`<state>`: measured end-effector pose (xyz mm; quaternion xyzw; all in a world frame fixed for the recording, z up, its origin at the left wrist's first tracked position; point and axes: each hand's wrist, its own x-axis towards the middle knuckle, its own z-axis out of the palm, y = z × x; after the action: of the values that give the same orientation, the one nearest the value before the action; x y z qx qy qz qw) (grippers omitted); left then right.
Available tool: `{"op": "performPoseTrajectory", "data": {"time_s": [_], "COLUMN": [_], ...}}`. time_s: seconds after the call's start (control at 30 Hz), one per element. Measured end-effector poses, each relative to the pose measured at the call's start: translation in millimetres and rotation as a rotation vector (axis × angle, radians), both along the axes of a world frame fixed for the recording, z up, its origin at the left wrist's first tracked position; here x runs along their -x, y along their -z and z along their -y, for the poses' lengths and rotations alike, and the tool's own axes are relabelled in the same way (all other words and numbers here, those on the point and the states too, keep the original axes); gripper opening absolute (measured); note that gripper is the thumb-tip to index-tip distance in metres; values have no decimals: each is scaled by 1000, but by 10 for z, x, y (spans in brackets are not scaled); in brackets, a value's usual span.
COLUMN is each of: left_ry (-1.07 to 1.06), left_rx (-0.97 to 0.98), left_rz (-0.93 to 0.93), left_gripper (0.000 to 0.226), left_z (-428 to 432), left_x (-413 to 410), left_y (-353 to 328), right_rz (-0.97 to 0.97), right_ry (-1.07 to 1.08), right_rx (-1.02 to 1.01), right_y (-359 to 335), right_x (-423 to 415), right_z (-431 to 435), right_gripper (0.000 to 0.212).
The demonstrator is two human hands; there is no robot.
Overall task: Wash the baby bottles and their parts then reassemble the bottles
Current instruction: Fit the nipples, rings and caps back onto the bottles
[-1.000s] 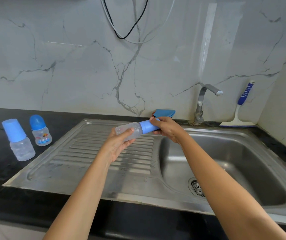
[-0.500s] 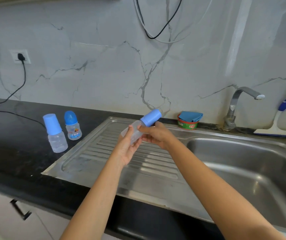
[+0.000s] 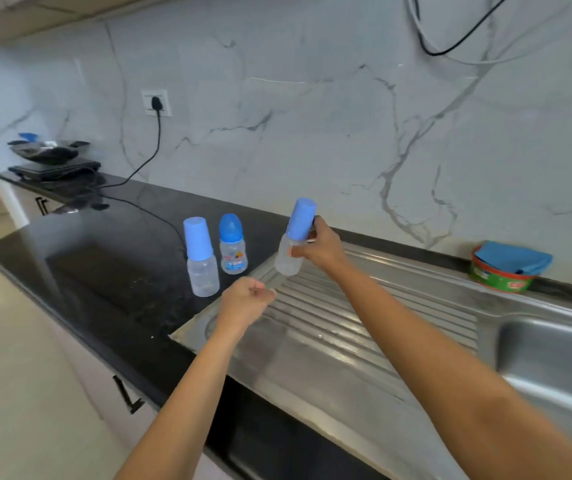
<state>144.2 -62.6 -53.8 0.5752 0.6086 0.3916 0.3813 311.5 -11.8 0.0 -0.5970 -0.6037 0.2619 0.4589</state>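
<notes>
Fingers of the right hand (image 3: 319, 251) are wrapped round a clear baby bottle (image 3: 288, 261) just under its tall blue cap (image 3: 301, 218), with the thumb on the near side. The bottle is off the surface, close to upright with its top leaning a little to the right, above the left end of the ribbed draining board (image 3: 364, 327). The left hand (image 3: 244, 301) is lower and nearer the camera, over the board's left corner. Its fingers are loosely curled with nothing in them, apart from the bottle.

Two more bottles stand upright on the black tabletop (image 3: 104, 271), just left of the held one and close to the board's edge. The tall-capped bottle (image 3: 200, 261) is nearer, and the domed-cap bottle (image 3: 232, 244), with a printed label, is just beside and behind it. Both stand between the held bottle and the wider stretch of tabletop.

A black cable (image 3: 158, 133) drops from a wall socket (image 3: 155, 102) and trails across the tabletop toward the two standing bottles. At the far left end a dark pan (image 3: 47, 150) sits on a flat hob (image 3: 56, 168). To the right lies the sink basin (image 3: 554, 358). Behind the board, against the marble wall (image 3: 312, 133), sits a green tub (image 3: 499, 277) with a blue cloth (image 3: 515, 259) on top. Loose wires (image 3: 451, 49) loop down the wall above.
</notes>
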Motion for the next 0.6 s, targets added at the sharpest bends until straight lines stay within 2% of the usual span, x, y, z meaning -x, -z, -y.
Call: {"op": "performPoseTrajectory", "data": {"time_s": [0.3, 0.6], "left_ry": [61, 94], "left_rx": [-29, -13], "left_rz": [-153, -174], "left_gripper": [10, 8], "left_z": [-285, -573], "left_x": [174, 165], "left_y": [147, 188], "right_rz": [121, 105], "right_ry": [-41, -89], "right_rx": [-13, -10], "right_y": [126, 246], "right_x": [320, 432], "right_z": [-898, -1375], "right_gripper": [56, 66]}}
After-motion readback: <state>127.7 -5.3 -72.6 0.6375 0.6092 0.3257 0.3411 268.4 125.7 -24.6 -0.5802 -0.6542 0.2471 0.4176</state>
